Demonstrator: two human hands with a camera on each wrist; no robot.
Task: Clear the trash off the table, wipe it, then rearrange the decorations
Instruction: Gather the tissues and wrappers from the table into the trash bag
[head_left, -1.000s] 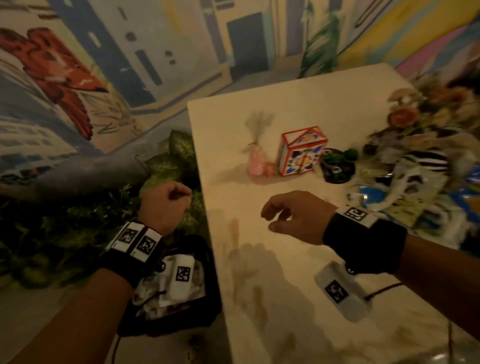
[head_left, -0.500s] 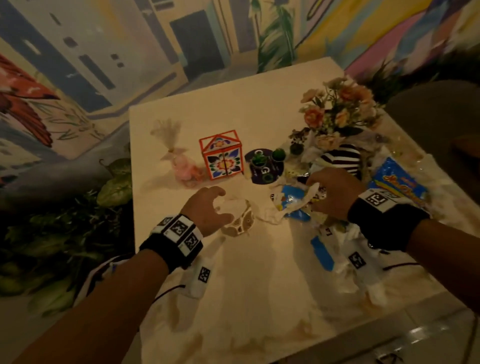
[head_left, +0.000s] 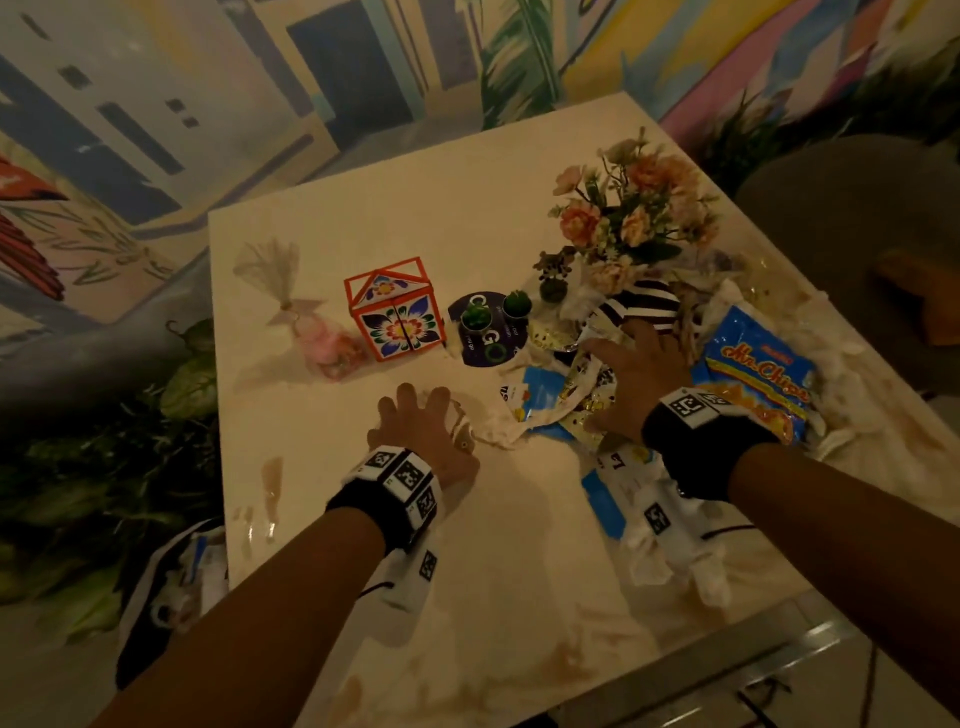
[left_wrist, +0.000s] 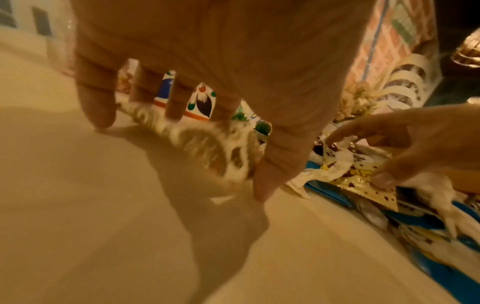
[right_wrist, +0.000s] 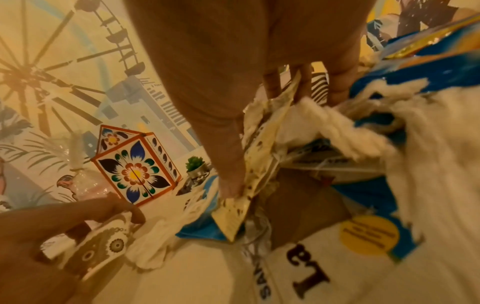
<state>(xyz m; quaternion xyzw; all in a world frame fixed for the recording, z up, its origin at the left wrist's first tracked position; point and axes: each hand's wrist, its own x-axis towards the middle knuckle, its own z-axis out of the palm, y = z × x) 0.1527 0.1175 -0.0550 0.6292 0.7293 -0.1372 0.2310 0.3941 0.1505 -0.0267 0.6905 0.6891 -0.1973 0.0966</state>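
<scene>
Both hands have dropped onto the litter since the earlier frame: the left hand (head_left: 423, 434) now lies over a brown-patterned wrapper (right_wrist: 100, 245) near the middle of the tabletop (head_left: 332, 218), fingers (left_wrist: 97, 107) curled round it, apparently to scoop it up. At the right edge, the right hand (head_left: 636, 376) spreads over a heap of wrappers and tissue (head_left: 550, 410), thumb and fingertips pinching a speckled yellow packet (right_wrist: 259, 156), likely gathering trash in one handful. Flower-painted box (head_left: 397, 317) and bouquet (head_left: 631, 208) stand behind, untouched.

Our left hand (head_left: 422, 434) covers most of the brown-patterned wrapper (head_left: 464, 435), and motion blurs it. Our right hand (head_left: 638, 381) hides the spotted wrapper (head_left: 589, 387) partly; the black bag (head_left: 156, 597) is half hidden behind the table (head_left: 467, 218).
</scene>
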